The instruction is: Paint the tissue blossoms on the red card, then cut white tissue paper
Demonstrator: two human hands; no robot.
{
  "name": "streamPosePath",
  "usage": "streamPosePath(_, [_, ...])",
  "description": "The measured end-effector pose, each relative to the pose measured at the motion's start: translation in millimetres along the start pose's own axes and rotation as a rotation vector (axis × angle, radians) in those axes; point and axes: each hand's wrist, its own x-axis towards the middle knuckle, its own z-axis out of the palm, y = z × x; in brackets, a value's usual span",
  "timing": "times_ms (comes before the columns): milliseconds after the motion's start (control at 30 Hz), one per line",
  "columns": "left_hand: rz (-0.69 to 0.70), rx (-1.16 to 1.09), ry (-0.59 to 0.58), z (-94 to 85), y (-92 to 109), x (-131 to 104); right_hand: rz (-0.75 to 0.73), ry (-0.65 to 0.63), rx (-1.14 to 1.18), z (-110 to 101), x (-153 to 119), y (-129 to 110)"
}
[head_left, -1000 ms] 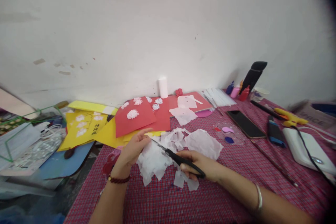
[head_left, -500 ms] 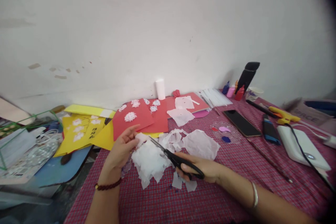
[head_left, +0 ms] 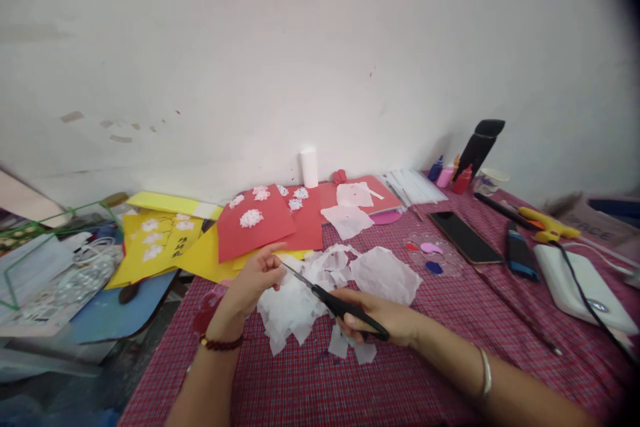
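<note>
My right hand (head_left: 367, 317) grips black-handled scissors (head_left: 327, 300). Their blades look nearly closed and point up and left toward my left hand (head_left: 260, 273). Thumb and fingers of my left hand are pinched together by the scissor tips on a small piece of white tissue paper (head_left: 286, 259), mostly hidden by the fingers. Below the blades lies a heap of cut white tissue paper (head_left: 287, 310). A larger torn-edged sheet of tissue paper (head_left: 385, 277) rests to its right. Small square scraps (head_left: 338, 343) lie under my right hand.
Red cards (head_left: 270, 230) with white paper blossoms lie behind my left hand, yellow cards (head_left: 155, 247) further left. Rightward are a paint palette (head_left: 453, 257), phone (head_left: 465, 237), paintbrush (head_left: 517, 310), white power bank (head_left: 580, 287) and yellow glue gun (head_left: 555, 223). Paint bottles (head_left: 444, 177) stand by the wall.
My left hand has moved right and slightly down, closer to the scissor tips, and covers more of the paper piece. The scissors stay almost in place. The view has shifted slightly.
</note>
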Motion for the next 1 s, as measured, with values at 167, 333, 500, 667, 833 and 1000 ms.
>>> streamPosePath(167, [-0.035,-0.020,0.023,-0.4,4.1,-0.4,0.011,0.040,0.002,0.6,1.0,0.2])
streamPosePath(333, [0.011,-0.061,-0.003,-2.0,1.8,-1.0,-0.004,0.056,0.011,0.7,1.0,-0.4])
streamPosePath(500, [0.029,-0.025,-0.021,-1.4,-0.9,-1.4,0.000,0.062,0.018,1.9,1.0,-1.2])
streamPosePath(667, [0.017,-0.006,-0.049,1.0,-1.3,-0.4,0.006,0.081,0.025,2.8,1.4,-1.6])
streamPosePath(833, [0.010,-0.001,-0.081,0.3,-1.6,-0.6,0.016,0.099,0.036,3.2,1.0,-1.5])
streamPosePath(1000, [0.020,0.005,-0.090,-0.4,-1.0,-2.3,0.025,0.102,-0.006,2.0,0.8,0.6])
